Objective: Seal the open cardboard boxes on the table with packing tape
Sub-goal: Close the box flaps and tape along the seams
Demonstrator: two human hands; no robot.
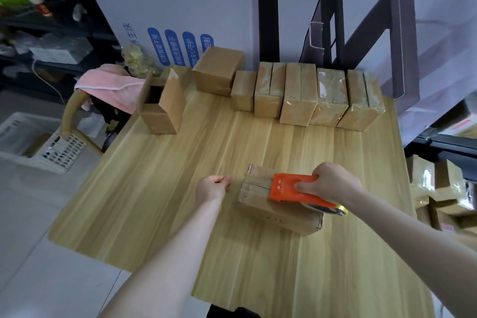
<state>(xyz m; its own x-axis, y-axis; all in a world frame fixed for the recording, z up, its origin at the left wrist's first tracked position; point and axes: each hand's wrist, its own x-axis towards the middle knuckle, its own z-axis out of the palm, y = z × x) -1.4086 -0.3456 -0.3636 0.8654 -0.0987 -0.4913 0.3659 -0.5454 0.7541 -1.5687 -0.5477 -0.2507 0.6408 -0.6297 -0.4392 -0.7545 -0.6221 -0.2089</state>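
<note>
**Tape dispenser applied to the near box**

The right hand point(327, 183) grips the orange tape dispenser point(289, 188) and holds it flat on the cardboard box point(258, 201) at the near right of the surface point(167, 188), presumably to run tape along the seam. The left hand point(213, 186), curled and apparently empty, hovers just left of it. An open box point(160, 108) waits far left.

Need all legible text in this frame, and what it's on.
"生床": white panel, sideways, more hidden.
"智能干预": first blue label, lower characters unclear.
"预警提示": second blue label, same.
"心守护": third blue label, same.
"控制": fourth blue label, rest hidden.
Too small to read: white print on tape dispenser.
Unreadable: side marks on box.
</note>
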